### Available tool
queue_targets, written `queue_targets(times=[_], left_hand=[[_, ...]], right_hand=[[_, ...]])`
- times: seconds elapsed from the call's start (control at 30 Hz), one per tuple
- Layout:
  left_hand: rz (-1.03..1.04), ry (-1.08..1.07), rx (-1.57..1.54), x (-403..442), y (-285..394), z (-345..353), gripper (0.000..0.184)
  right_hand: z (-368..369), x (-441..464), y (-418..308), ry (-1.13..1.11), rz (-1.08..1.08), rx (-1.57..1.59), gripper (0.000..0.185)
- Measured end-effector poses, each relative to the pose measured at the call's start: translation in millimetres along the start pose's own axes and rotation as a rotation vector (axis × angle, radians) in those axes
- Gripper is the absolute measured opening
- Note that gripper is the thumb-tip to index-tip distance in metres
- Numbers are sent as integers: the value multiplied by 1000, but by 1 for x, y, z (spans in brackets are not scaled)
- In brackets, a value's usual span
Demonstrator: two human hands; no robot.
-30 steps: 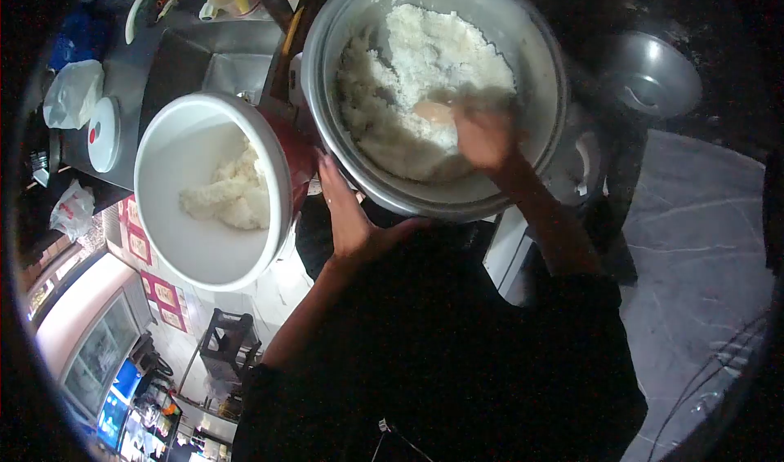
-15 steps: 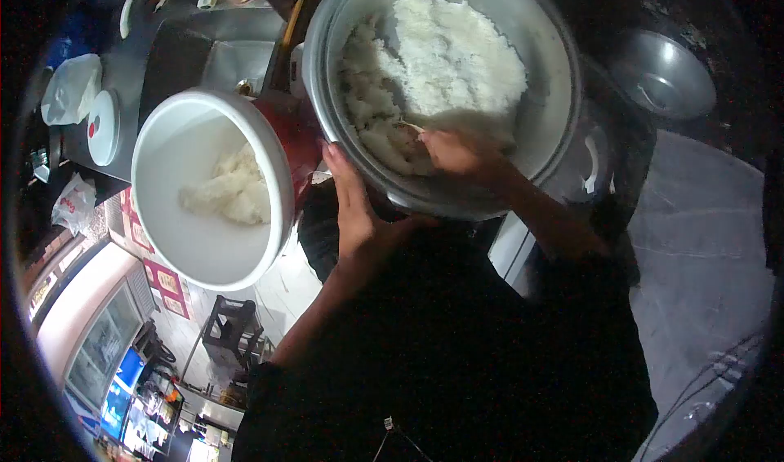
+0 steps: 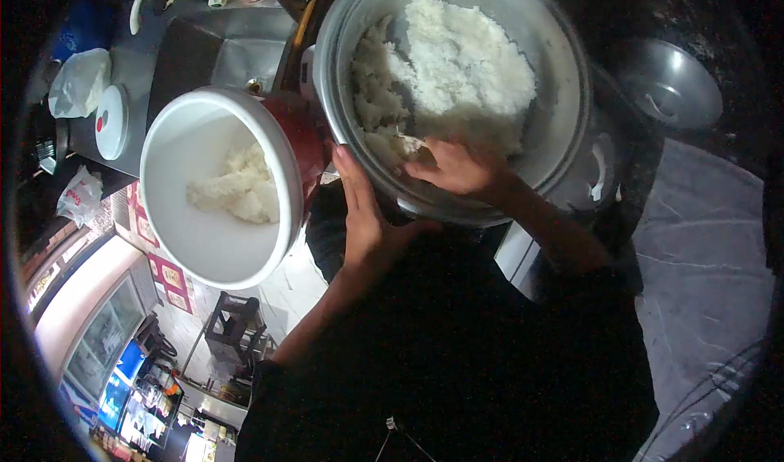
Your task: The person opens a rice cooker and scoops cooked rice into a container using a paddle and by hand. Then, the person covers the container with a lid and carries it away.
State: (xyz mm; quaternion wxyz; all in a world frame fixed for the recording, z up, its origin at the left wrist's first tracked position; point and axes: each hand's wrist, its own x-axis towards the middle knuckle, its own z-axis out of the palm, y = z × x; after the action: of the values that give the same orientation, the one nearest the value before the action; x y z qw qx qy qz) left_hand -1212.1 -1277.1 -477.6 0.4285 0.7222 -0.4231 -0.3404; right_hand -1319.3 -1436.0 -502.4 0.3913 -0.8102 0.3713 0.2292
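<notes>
The right hand [image 3: 459, 166] is curled closed around a pale tool, probably a paddle [image 3: 411, 140], mostly hidden by the fingers, its end in the rice [image 3: 469, 58] at the near left of the pot [image 3: 563, 119]. The left hand [image 3: 365, 229], fingers together and thumb spread wide, lies along the pot's near left edge. The pot is round, dull grey metal; its rice is white and crumbly, heaped on the far side, in looser clumps leftward. Left stands a red bucket [image 3: 291, 176] with a smooth white lining, holding more sticky rice.
</notes>
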Motion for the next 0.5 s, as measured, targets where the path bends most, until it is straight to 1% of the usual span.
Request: queue_targets(times=[0.03, 0.1, 0.17, 0.27, 0.33, 0.37, 0.43, 0.47, 0.5], left_hand=[[-3, 0, 57, 0, 0, 0, 145], [-3, 7, 37, 0, 0, 1, 145], [-7, 17, -113, 0, 1, 5, 144], [-31, 15, -295, -1, 1, 9, 142], [-14, 8, -354, 0, 1, 11, 141], [7, 9, -315, 1, 1, 12, 140], [43, 16, -179, 0, 4, 10, 138], [52, 14, -181, -1, 2, 10, 137], [61, 11, -183, -2, 1, 10, 137]], right_hand=[[1, 2, 2, -15, -18, 33, 65], [1, 2, 4, -24, -55, 83, 65], [3, 2, 6, -16, -97, 114, 66], [3, 10, 12, -92, -293, 393, 68], [6, 22, 24, -118, -299, 378, 66], [8, 30, 31, -128, -304, 368, 67], [8, 49, 37, -461, -43, 644, 65], [9, 49, 43, -569, 35, 709, 63], [-2, 41, 32, -671, 122, 764, 62]])
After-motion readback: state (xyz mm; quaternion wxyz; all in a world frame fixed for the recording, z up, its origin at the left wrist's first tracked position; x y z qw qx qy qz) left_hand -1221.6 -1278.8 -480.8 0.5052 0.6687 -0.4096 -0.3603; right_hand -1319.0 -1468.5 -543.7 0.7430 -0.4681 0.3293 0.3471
